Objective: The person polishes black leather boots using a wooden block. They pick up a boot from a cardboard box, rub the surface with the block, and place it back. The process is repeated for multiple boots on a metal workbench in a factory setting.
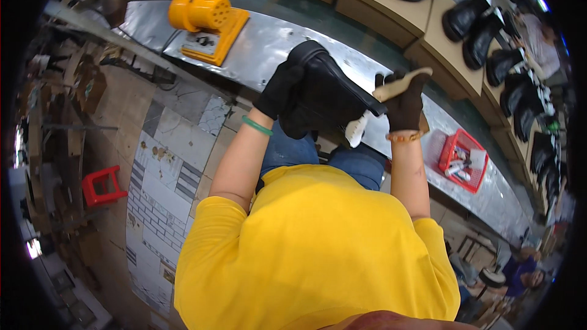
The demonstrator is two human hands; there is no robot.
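Observation:
A black boot (324, 88) is held up over my lap, at the near edge of the metal bench. My left hand (280, 90), in a black glove, is wrapped round its left end. At its right end a white, uneven-edged piece (356, 129) hangs down; I cannot tell what it is. My right hand (405, 107), in a dark glove, is closed on a flat, elongated beige piece (402, 84) beside the boot's right end. The glove hides part of that piece, and its kind does not show.
On the metal bench (269, 49) stands a yellow machine (205, 18) at the back left. A red basket (449, 153) with small items sits at the right. Black boots (471, 30) line a cardboard-coloured ledge beyond. A red stool (104, 186) is on the left floor. Another person (523, 275) is at lower right.

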